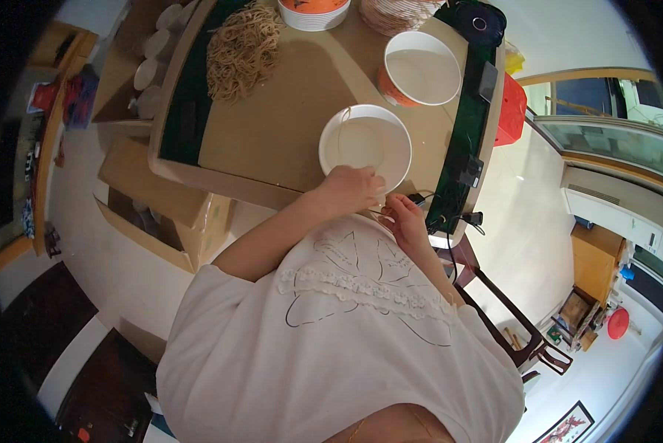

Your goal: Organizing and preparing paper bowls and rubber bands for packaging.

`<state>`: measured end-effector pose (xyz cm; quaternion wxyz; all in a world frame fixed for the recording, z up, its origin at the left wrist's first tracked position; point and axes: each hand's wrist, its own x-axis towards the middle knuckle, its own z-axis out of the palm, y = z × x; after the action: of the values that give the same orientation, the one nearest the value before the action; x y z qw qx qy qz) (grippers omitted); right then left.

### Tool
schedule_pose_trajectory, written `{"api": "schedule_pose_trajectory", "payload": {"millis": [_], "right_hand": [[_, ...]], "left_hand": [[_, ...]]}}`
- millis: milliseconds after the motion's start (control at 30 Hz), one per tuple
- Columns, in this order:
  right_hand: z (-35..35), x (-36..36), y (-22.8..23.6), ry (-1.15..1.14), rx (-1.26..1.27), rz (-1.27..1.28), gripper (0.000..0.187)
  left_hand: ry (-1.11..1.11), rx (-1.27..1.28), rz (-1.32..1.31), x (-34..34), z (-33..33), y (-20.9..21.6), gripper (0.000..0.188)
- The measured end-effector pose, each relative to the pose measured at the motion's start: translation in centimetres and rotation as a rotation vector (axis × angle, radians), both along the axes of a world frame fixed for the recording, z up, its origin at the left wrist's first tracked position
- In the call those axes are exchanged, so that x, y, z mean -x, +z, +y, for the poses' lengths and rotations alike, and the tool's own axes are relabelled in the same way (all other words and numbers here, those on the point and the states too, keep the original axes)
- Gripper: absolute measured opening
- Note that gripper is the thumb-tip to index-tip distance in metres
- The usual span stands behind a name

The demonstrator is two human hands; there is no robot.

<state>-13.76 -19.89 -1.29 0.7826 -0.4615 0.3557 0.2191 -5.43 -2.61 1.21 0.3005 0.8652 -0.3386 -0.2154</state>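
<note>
A white round lid or shallow bowl (365, 144) lies on the brown table (272, 125) near its front edge. My left hand (348, 189) rests on its near rim, fingers curled over the edge. My right hand (405, 220) is just below and to the right of it, pinching a thin rubber band between the fingers. An orange paper bowl with a white inside (420, 68) stands upright behind the lid. A heap of tan rubber bands (241, 48) lies at the back left of the table.
Another orange bowl (313, 11) and a stack of lids (402, 15) stand at the far edge. A black bag (473, 21) and a phone (487, 81) lie on the right side. Open cardboard boxes (165, 214) sit on the floor to the left, a red stool (510, 111) to the right.
</note>
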Motion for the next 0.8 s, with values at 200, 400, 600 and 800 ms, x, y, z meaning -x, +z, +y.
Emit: {"api": "schedule_pose_trajectory", "payload": {"millis": [200, 400, 600, 800], "right_hand": [[0.2, 0.1, 1.6, 0.049, 0.126, -0.111, 0.01], [1.5, 0.1, 3.1, 0.16, 0.688, -0.581, 0.008], [1.8, -0.3, 4.6, 0.245, 0.988, -0.812, 0.009], [1.7, -0.2, 5.2, 0.271, 1.099, -0.894, 0.01]], "left_hand": [[0.148, 0.261, -0.041, 0.3, -0.4, 0.4, 0.017], [0.227, 0.363, 0.695, -0.4, 0.0, 2.6, 0.03], [0.135, 0.438, 0.912, -0.5, 0.4, 1.5, 0.032], [0.25, 0.326, 1.213, -1.1, 0.6, 3.1, 0.03]]}}
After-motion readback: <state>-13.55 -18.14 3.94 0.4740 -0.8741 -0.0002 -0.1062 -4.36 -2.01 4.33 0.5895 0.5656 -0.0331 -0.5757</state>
